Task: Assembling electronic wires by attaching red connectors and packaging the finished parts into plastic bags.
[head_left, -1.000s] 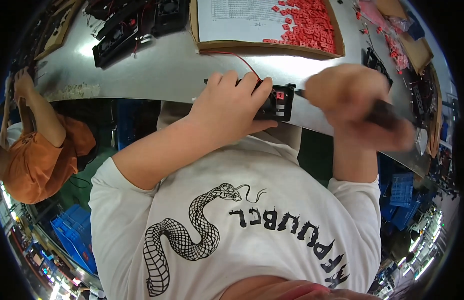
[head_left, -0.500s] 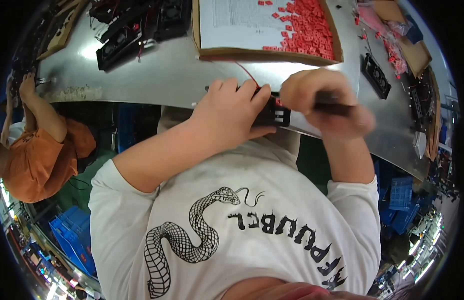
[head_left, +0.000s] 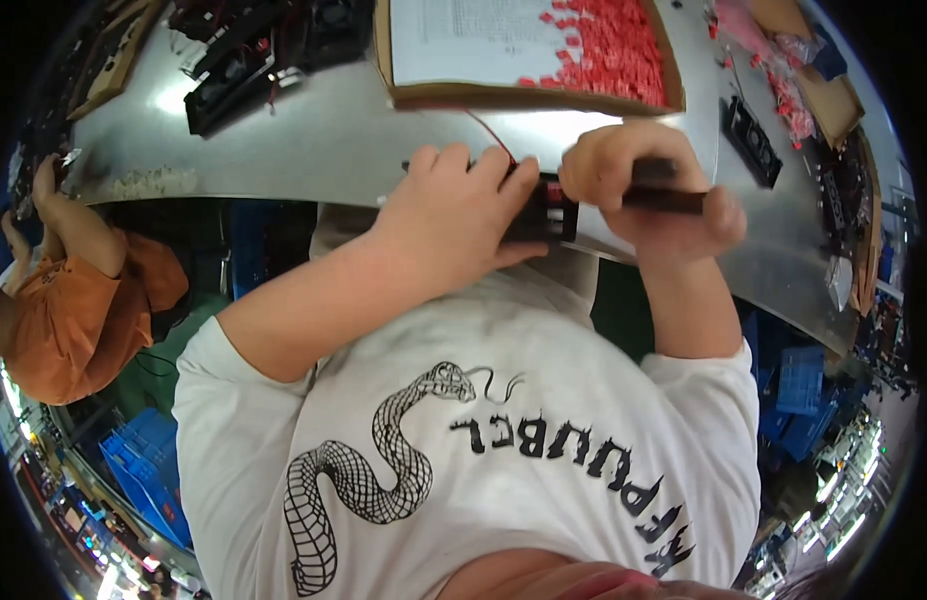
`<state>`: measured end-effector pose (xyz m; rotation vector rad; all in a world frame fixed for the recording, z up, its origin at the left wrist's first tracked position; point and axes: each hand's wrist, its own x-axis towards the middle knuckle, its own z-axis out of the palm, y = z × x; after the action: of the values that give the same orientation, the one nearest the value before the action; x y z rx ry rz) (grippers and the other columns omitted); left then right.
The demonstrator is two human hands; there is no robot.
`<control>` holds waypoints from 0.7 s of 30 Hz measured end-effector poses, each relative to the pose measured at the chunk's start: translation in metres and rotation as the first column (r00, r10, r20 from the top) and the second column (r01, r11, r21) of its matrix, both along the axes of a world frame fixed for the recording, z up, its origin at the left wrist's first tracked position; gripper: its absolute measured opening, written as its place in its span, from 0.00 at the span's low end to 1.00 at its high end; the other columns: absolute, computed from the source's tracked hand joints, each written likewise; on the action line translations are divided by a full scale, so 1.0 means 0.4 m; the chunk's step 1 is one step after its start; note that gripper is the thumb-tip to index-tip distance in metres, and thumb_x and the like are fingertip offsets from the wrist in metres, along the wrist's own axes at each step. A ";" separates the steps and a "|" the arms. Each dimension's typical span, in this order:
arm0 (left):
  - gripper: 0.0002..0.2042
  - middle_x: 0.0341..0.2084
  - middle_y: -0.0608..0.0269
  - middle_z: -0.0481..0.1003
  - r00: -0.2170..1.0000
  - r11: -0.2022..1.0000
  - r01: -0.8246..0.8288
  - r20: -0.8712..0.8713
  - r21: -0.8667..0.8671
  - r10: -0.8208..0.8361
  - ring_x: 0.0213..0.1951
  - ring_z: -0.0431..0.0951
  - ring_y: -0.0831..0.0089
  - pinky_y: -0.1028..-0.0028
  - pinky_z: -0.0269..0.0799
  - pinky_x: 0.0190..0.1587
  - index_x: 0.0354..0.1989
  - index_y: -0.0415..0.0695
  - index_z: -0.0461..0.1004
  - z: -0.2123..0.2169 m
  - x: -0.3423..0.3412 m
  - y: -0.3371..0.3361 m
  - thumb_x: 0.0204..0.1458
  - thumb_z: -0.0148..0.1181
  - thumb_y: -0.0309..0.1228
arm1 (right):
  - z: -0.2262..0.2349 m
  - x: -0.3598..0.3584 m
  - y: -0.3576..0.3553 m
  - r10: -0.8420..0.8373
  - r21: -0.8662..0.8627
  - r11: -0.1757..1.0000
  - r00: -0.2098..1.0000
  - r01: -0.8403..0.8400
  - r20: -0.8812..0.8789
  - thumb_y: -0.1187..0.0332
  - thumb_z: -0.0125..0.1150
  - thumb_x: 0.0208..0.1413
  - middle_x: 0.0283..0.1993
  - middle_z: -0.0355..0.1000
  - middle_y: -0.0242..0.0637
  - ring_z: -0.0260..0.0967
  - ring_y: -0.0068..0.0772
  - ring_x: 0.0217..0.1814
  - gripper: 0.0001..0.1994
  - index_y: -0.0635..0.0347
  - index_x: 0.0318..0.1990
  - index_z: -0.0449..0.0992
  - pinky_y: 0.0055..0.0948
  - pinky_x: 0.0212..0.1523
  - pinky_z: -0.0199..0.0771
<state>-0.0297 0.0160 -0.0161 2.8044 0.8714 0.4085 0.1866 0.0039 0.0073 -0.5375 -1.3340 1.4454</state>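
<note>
My left hand [head_left: 448,210] lies over a black plastic fan housing [head_left: 559,222] at the table's near edge, fingers on its far side and thumb on its near side. Most of the housing is hidden under that hand. A small red piece [head_left: 554,192] shows at its right end, and a thin red wire [head_left: 491,131] runs up from behind my fingers. Closed around the dark handles of pliers [head_left: 663,198], my right hand [head_left: 638,185] is held beside the red piece. The tips of the pliers are hidden by my fingers.
A shallow cardboard tray [head_left: 523,98] holds a printed sheet [head_left: 463,50] and many small red pieces [head_left: 623,65]. Black fan units [head_left: 228,85] with wires sit at far left; another fan unit [head_left: 751,142] lies at right. A co-worker in orange [head_left: 78,310] works at left.
My right hand stays by the housing's right end; its pliers handles look farther apart and less blurred. My left hand keeps its hold, and the whole view has shifted slightly.
</note>
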 end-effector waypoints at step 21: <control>0.33 0.35 0.61 0.74 0.999 1.000 0.010 0.038 0.018 -0.010 0.35 0.75 0.62 0.62 0.67 0.39 0.53 0.45 0.74 -0.009 0.014 -0.001 0.42 0.70 0.54 | 0.055 0.053 0.012 0.255 0.322 0.919 0.966 -0.227 -0.050 0.28 0.49 0.51 0.24 0.65 0.36 0.60 0.35 0.24 0.38 0.63 0.32 0.70 0.34 0.29 0.61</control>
<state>-0.0243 0.0156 -0.0198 2.8065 0.8495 0.4686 0.2079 0.0088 0.0293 -0.0981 -1.5609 1.3962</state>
